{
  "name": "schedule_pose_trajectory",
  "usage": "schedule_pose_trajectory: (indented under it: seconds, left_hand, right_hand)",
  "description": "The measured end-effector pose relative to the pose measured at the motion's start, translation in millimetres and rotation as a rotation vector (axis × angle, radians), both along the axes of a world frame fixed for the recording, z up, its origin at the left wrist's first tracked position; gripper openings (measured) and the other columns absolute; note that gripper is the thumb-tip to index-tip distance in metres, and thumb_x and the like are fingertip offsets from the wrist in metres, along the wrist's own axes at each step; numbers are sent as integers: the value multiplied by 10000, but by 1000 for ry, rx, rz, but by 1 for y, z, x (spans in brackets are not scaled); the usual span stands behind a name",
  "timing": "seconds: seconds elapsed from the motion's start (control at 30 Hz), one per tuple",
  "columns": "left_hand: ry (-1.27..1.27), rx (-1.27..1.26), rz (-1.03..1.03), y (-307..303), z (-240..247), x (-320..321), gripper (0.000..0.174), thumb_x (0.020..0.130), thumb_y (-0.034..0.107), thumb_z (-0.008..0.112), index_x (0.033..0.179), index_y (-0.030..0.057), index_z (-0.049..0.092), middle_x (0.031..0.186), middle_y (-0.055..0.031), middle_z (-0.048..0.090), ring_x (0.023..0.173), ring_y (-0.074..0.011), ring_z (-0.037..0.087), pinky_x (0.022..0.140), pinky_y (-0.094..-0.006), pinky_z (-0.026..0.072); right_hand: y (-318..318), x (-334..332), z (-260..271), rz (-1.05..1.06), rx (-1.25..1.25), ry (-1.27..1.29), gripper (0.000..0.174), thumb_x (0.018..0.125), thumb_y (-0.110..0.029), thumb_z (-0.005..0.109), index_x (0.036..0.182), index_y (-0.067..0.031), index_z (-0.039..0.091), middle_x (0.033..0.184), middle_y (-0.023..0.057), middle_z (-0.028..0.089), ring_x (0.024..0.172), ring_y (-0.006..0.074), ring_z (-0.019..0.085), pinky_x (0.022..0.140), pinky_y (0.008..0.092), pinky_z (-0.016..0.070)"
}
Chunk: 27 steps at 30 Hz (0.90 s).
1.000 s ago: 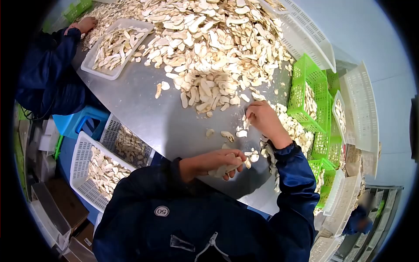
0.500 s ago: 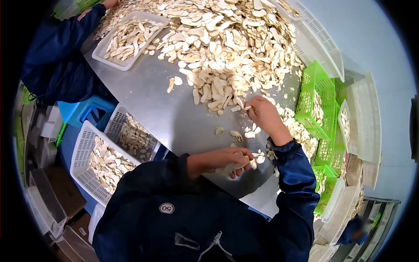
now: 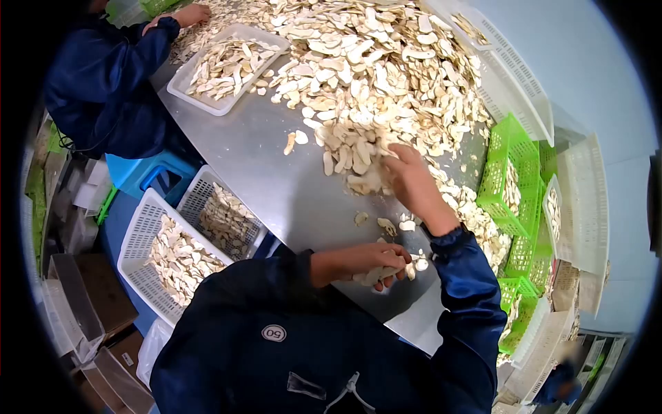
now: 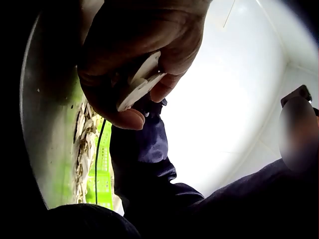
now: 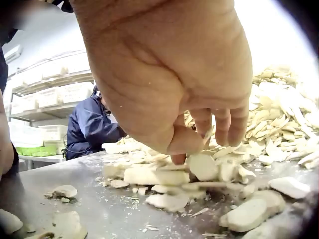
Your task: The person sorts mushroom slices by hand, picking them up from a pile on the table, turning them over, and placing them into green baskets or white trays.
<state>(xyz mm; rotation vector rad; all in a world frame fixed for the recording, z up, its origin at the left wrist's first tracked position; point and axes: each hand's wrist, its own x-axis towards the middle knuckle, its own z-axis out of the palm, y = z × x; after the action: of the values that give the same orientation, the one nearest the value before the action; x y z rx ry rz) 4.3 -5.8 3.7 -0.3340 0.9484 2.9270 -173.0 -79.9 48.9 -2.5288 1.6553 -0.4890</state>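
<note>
A big heap of pale dried mushroom slices (image 3: 393,76) covers the back of the metal table (image 3: 241,165). My left hand (image 3: 362,263) is held over the near edge and grips a few mushroom slices (image 4: 142,89) between thumb and fingers. At the near end of the heap, my right hand (image 3: 417,190) reaches down with its fingers among the slices. In the right wrist view its fingertips point down right beside a round slice (image 5: 203,167), the thumb partly covering them. Several loose slices (image 3: 387,226) lie on the metal between both hands.
Green baskets (image 3: 507,179) of slices line the right side. White crates (image 3: 165,255) of slices stand below the table at left. A shallow tray (image 3: 221,107) of slices sits at the back left, where another person's hand (image 3: 193,15) works at the heap.
My right hand has moved from the loose slices up to the heap's near end, where slices now blur with motion. My left hand keeps its hold. The view has shifted slightly.
</note>
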Motion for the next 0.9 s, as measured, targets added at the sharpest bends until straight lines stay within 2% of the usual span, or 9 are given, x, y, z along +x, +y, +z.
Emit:
schedule_pose_trajectory:
  seconds: [0.07,0.17,0.2,0.3,0.33,0.47,0.67,0.83,0.9]
  left_hand:
    - [40,15,-4,0,-4,0,442,946,336,582,1259,49,459,978,-55,588,749,-114,595,599,-256,492]
    - [92,31,0,3,-10,-3,419,952,334,574,1239,49,466,962,-55,591,721,-113,595,586,-252,485]
    - [105,34,5,5,-11,-4,411,955,333,570,1233,49,468,956,-54,592,713,-113,594,582,-250,483]
    - [85,24,-2,5,-8,-4,397,962,325,552,1232,48,468,953,-56,594,713,-110,596,577,-243,478]
    - [63,9,-2,3,-6,-4,393,962,321,545,1232,46,468,953,-57,594,717,-109,597,579,-242,479]
    - [11,-20,10,1,1,-2,388,960,304,525,1236,38,464,948,-61,592,738,-112,599,589,-243,485]
    - [47,-11,18,2,-6,-3,378,955,300,524,1231,49,467,956,-59,586,744,-129,592,609,-267,496]
    - [41,48,-3,3,-7,-4,345,949,319,548,1194,85,483,957,-45,582,731,-126,582,607,-267,486]
    - [52,56,-6,3,-8,-3,331,947,326,555,1176,96,489,952,-37,580,730,-118,579,601,-258,479]
  right_hand:
    - [8,-9,6,-14,17,1,133,760,8,637,884,-40,644,1091,136,628,1046,361,567,897,410,477]
    - [14,-25,5,-67,60,-42,99,781,-9,628,872,-42,649,943,116,648,995,343,583,856,406,476]
    - [14,-24,12,-75,99,-43,93,811,-26,620,897,-46,647,843,126,636,903,330,605,772,401,486]
    - [10,-1,19,-146,156,-109,54,840,-72,591,881,-48,615,852,132,642,797,355,613,685,440,485]
    - [4,1,11,-108,169,-126,170,867,-125,598,1023,-59,606,859,156,642,771,366,621,661,439,493]
    - [-14,32,0,-64,123,-155,421,831,-146,694,1221,-61,560,797,146,633,694,313,623,621,393,488]
    - [-18,31,-15,-46,70,-63,462,816,-134,663,1257,-67,541,765,186,643,721,334,649,633,420,498]
    - [8,-8,11,-245,254,-91,407,827,-83,596,1234,-88,572,691,210,598,653,375,617,605,412,479]
    - [21,-24,24,-346,240,-37,406,830,-61,591,1235,-102,583,792,202,631,715,365,627,656,407,494]
